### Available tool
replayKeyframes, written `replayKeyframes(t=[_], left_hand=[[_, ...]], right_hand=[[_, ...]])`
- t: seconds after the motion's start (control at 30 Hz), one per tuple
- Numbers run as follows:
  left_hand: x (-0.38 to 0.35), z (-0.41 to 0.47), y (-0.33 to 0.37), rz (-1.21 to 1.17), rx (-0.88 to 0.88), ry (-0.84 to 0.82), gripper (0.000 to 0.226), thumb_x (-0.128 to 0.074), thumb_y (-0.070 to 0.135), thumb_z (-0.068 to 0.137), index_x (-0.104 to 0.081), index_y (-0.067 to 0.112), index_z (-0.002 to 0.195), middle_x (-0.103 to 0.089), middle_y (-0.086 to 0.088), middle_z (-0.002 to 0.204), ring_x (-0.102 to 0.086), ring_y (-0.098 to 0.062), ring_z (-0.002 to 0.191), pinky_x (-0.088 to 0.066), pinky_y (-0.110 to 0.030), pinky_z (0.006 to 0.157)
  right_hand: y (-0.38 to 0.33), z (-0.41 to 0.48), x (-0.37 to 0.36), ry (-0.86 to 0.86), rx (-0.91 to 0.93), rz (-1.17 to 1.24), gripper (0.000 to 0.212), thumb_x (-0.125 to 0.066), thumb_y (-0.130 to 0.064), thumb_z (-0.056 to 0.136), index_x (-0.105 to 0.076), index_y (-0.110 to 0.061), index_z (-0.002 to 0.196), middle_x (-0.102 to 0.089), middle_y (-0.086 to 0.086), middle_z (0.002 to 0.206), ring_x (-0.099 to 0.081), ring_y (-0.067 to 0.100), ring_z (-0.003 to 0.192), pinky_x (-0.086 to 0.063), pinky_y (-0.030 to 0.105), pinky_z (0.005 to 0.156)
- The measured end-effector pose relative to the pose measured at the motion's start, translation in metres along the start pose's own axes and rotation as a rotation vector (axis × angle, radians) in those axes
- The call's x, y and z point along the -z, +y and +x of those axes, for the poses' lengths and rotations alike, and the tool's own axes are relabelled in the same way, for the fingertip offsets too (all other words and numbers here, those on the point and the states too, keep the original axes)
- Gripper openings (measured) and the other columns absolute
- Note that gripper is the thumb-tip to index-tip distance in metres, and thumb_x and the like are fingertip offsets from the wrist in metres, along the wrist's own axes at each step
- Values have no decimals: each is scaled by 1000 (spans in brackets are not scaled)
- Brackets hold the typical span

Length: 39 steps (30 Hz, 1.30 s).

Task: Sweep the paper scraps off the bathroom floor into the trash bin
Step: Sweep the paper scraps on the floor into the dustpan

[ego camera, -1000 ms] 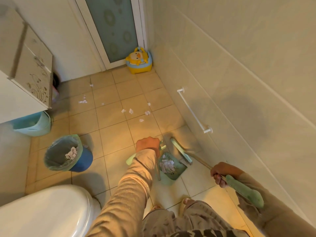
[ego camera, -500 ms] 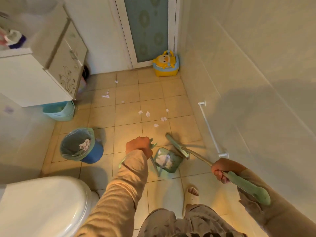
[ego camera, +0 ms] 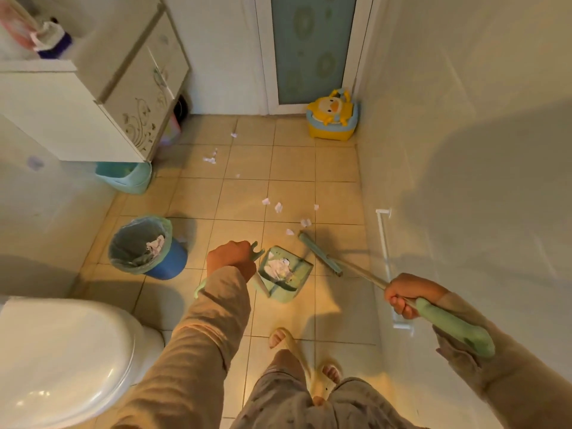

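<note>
My left hand [ego camera: 231,259] grips the handle of a green dustpan [ego camera: 283,274], which holds crumpled white paper. My right hand [ego camera: 408,294] grips the green-handled broom [ego camera: 450,325]; its head [ego camera: 320,253] rests on the tiles just right of the pan. Several paper scraps [ego camera: 278,207] lie on the floor just beyond the broom head, and more scraps [ego camera: 210,158] lie farther off near the cabinet. The blue trash bin [ego camera: 145,246] with a green liner stands left of my left hand, paper inside it.
A white toilet [ego camera: 62,360] fills the lower left. A white cabinet [ego camera: 102,97] with a teal basin [ego camera: 123,178] under it stands at the left. A yellow duck potty [ego camera: 332,119] sits by the door. A towel rail [ego camera: 383,243] runs along the right wall. My slippered feet [ego camera: 297,345] stand below the dustpan.
The view has pulled back and swung left, showing more floor and cabinet. Both hands keep their grips; dustpan and broom head stay side by side on the tiles.
</note>
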<state>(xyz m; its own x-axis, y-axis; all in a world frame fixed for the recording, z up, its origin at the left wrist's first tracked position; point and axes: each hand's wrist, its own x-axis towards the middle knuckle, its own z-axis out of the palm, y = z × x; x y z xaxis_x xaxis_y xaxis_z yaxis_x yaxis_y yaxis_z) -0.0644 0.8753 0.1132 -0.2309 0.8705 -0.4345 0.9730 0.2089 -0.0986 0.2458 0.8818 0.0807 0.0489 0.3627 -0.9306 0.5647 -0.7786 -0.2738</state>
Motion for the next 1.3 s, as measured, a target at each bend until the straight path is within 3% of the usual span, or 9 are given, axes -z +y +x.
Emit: replayKeyframes(t=[0.53,0.77,0.83,0.9,1.0,1.07,1.1,1.17,1.3], left_hand=[[47,102,-20,-12,28,-83,30,-50,30,92,-58,15,117,-65,-6,116,-61,-25,106,-47,-31,85],[48,112,-12,-35,55,-112,31,-48,32,94,-60,14,116,-66,-6,114,-62,-25,105,-47,-31,83],[48,113,-10,-32,62,-111,30,-49,32,93,-60,14,115,-66,-6,113,-63,-25,104,-48,-31,83],[49,116,-8,-32,76,-108,30,-50,32,93,-61,14,115,-67,-6,111,-63,-25,103,-48,-30,82],[52,122,-3,-37,98,-96,30,-51,32,93,-60,14,114,-67,-6,110,-64,-26,102,-48,-30,82],[53,125,4,-44,105,-82,28,-52,30,91,-61,15,113,-67,-7,110,-64,-27,102,-49,-31,82],[54,126,9,-53,106,-75,27,-53,28,91,-61,15,113,-68,-7,109,-64,-27,101,-49,-31,82],[56,130,17,-69,105,-76,27,-53,26,90,-61,16,113,-68,-6,110,-64,-27,102,-49,-31,82],[61,136,23,-89,100,-80,27,-55,26,89,-61,17,114,-67,-5,111,-63,-26,103,-48,-31,82]], right_hand=[[-118,36,14,60,-23,1,40,-38,0,90,-36,-11,52,-37,-1,22,-35,6,15,-27,6,29],[-179,52,10,144,77,-402,38,-42,3,86,-42,-5,49,-43,1,24,-42,16,39,-33,20,41],[-192,59,2,143,98,-552,41,-42,4,88,-41,-5,47,-39,-2,16,-45,15,32,-33,20,41],[-193,65,-6,119,105,-687,40,-42,3,89,-40,-6,50,-46,2,27,-46,12,29,-33,19,42],[-186,66,-11,31,114,-839,37,-46,2,90,-40,-9,55,-51,6,59,-53,13,46,-34,12,35],[-186,61,-9,-31,107,-1002,35,-47,5,85,-57,0,52,-65,9,51,-63,17,56,-36,13,39],[-189,57,-5,-52,76,-1078,43,-46,6,83,-63,3,44,-61,2,35,-60,18,50,-35,15,43],[-198,53,6,-125,-29,-1039,58,-39,1,85,-53,-7,29,-42,-3,17,-47,11,27,-34,16,39],[-217,41,39,-97,-57,-857,35,-42,-7,87,-39,-11,52,-41,-5,23,-37,6,19,-28,7,34]])
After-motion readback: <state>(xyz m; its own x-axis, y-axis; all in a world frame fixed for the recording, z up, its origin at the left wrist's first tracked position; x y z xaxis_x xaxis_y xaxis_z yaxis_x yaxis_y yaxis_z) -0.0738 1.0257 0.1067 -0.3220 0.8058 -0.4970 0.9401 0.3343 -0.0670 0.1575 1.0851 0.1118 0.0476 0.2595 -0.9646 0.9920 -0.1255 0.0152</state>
